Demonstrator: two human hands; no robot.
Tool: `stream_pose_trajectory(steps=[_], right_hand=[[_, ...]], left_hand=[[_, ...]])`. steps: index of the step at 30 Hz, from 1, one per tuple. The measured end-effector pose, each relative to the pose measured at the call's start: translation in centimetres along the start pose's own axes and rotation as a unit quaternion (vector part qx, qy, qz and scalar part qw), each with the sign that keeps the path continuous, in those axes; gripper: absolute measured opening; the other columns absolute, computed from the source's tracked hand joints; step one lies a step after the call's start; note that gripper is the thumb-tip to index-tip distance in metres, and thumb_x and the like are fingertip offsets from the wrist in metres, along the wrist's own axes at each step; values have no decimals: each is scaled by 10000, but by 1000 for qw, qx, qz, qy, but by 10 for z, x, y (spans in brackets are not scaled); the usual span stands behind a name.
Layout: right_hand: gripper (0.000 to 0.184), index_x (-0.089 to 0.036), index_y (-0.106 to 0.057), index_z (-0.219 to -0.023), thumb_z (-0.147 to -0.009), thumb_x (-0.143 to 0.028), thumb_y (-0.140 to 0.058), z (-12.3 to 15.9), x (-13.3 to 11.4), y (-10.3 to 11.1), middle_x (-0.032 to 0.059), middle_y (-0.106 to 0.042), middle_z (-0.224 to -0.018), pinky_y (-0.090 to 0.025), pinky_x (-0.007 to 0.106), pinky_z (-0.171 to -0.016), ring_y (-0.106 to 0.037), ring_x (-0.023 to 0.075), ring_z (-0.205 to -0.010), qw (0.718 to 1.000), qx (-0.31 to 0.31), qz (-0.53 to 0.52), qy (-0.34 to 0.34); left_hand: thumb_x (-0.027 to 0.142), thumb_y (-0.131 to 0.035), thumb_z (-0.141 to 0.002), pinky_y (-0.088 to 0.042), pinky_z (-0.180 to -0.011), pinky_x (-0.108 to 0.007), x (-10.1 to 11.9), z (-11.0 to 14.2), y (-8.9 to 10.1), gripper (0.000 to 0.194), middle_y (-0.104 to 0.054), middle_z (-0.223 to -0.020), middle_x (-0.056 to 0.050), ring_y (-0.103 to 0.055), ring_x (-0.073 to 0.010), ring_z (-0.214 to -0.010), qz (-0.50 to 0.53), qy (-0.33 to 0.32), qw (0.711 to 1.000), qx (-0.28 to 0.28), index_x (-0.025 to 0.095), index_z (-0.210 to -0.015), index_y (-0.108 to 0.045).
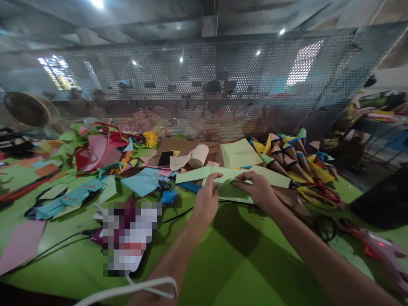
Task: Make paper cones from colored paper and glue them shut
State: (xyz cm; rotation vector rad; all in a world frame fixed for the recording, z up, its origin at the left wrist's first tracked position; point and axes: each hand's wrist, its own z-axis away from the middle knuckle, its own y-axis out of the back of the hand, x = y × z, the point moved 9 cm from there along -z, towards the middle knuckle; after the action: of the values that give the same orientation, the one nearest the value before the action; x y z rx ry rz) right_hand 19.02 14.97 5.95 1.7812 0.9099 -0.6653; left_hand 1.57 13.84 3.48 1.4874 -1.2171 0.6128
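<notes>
A small piece of light green paper (230, 189) is held up above the table between both hands. My left hand (208, 199) pinches its left side, the thumb partly hidden. At the right side, the fingertips of my right hand (259, 187) are closed on the same paper. Longer pale green sheets (192, 175) lie flat just behind the hands. A roll of white paper (199, 156) rests on its side farther back, beside a dark phone-like object (165, 159). Part of the sheet is covered by my fingers.
Crumpled coloured paper (95, 151) is heaped at the back left. Paper cones (291, 153) are piled at the back right, near yellow-handled scissors (315, 197). A pink glue gun (376, 244) lies at right. A black cable (178, 216) crosses the green table (242, 276) before a perforated metal screen (191, 85).
</notes>
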Motion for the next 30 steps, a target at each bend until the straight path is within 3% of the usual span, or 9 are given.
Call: stream_pose_trajectory(steps=[5, 12, 19, 25, 30], right_hand=[[232, -216, -697, -697, -716, -446, -667, 0, 0, -3, 15, -682, -686, -440, 336, -678, -613, 230, -730, 999, -21, -29, -16], [240, -212, -706, -701, -719, -449, -669, 2, -1, -8, 16, -688, -673, -449, 323, -659, -606, 210, -691, 997, -40, -58, -16], [211, -220, -725, -698, -705, -427, -685, 4, -8, -7, 31, -699, -741, -444, 360, -773, -614, 244, -808, 1000, -24, -15, 11], [185, -233, -723, -704, -738, -411, -688, 6, -10, -9, 37, -694, -751, -476, 386, -777, -628, 254, -812, 999, -22, 3, 30], [242, -271, -724, -1020, -788, -328, -686, 11, -27, -12, 42, -734, -986, -486, 399, -880, -641, 250, -955, 994, -37, -19, 104]], left_hand=[[-22, -422, -830, -465, -842, -263, 2, -2, 2, 361, -678, -975, -3, -650, -154, -954, 19, -28, 999, 13, 246, -1024, -564], [-13, -447, -812, -456, -894, -266, 3, -3, -2, 400, -685, -1011, 7, -642, -157, -977, 23, -38, 999, -9, 260, -1063, -594], [257, -555, -908, -476, -815, -263, 6, -3, 1, 134, -721, -940, -14, -646, -186, -902, -8, -32, 999, 2, 221, -970, -668], [217, -569, -899, -459, -747, -250, 8, -2, 9, 120, -729, -846, -7, -653, -179, -816, -48, -17, 998, 31, 220, -896, -689], [176, -571, -905, -427, -743, -273, 20, -1, 11, 133, -742, -858, -19, -648, -193, -806, -163, -61, 984, 28, 224, -880, -692]])
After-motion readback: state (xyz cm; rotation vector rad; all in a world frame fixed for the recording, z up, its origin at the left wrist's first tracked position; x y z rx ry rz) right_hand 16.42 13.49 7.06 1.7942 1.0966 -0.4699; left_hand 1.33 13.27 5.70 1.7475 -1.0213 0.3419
